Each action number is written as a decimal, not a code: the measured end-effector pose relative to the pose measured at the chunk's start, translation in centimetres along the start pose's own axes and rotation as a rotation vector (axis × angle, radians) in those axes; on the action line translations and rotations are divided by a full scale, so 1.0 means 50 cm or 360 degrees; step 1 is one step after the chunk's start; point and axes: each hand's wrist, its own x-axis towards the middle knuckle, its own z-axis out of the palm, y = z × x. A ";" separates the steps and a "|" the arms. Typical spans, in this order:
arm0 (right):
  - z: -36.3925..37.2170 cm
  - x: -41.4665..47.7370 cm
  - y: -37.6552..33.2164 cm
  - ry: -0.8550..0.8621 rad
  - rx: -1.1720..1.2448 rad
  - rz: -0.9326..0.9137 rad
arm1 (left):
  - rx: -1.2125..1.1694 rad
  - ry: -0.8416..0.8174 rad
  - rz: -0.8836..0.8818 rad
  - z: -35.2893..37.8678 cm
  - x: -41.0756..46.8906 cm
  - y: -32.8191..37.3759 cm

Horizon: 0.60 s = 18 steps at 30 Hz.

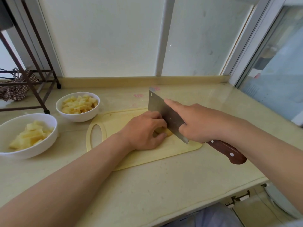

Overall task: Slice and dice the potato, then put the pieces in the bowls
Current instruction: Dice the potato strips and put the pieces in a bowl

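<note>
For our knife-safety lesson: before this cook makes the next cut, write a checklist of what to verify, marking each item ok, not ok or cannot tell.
1. Left hand holds the potato piece, fingers curled: ok.
2. Right hand grips the cleaver, forefinger along the blade: ok.
3. Cutting board lies flat on the counter: ok.
4. Gap between blade and left fingertips: cannot tell.
5. Room in far bowl and near bowl: ok.
</note>
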 end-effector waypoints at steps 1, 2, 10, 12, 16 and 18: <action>0.001 -0.003 0.001 -0.0007 -0.0003 0.0006 | -0.0001 0.0001 -0.0001 0.000 0.000 0.000; 0.001 -0.006 0.002 -0.0012 -0.0002 0.0010 | 0.0000 0.0002 0.0001 0.000 -0.001 -0.001; 0.010 0.003 0.005 -0.0018 0.0065 -0.0007 | -0.0042 0.0043 0.0040 0.005 0.000 -0.004; 0.019 0.023 0.001 -0.0016 0.0110 -0.0012 | -0.0051 0.0055 0.0051 0.007 0.001 -0.005; 0.026 0.038 0.007 -0.0024 0.0190 0.0001 | -0.0064 0.0087 0.0085 0.007 0.005 -0.003; 0.026 0.041 0.007 -0.0012 0.0232 0.0017 | -0.0055 0.0089 0.0092 0.009 0.005 -0.005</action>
